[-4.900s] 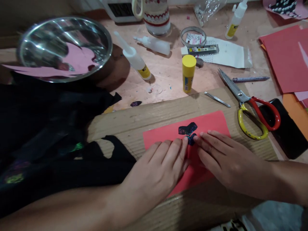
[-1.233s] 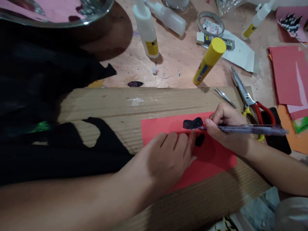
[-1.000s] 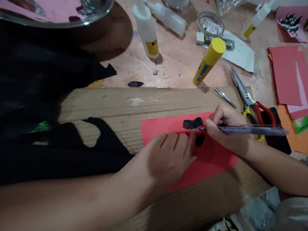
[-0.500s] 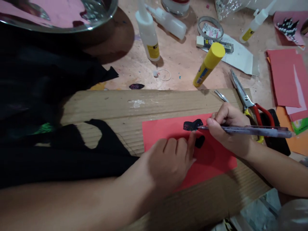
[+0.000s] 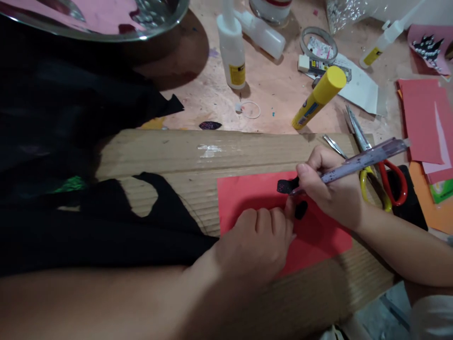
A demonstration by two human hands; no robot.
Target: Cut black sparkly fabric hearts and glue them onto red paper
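Note:
My right hand (image 5: 331, 189) is closed around a translucent purple pen (image 5: 368, 159). The pen's tip meets a black cutout (image 5: 284, 186) with small speckles, which lies on a sheet of red paper (image 5: 231, 193). Curled over the paper, my left hand (image 5: 260, 238) presses its index fingertip at the lower edge of the cutout. Just right of that finger is another black patch (image 5: 300, 209); whether the two are one piece I cannot tell, since my fingers cover the part between. Beneath the paper lies corrugated cardboard (image 5: 166, 151).
Black fabric (image 5: 106, 236) with cut holes spreads on the left, below a metal bowl (image 5: 141, 35). Scissors (image 5: 375, 165) and tweezers (image 5: 334, 145) lie beyond my right hand. A yellow glue stick (image 5: 318, 99) and white glue bottle (image 5: 231, 56) stand behind the cardboard.
The pen has swung from nearly level to slanting up to the right, and my right hand has tilted with it. My left index finger stays on the cutout. The view has shifted slightly.

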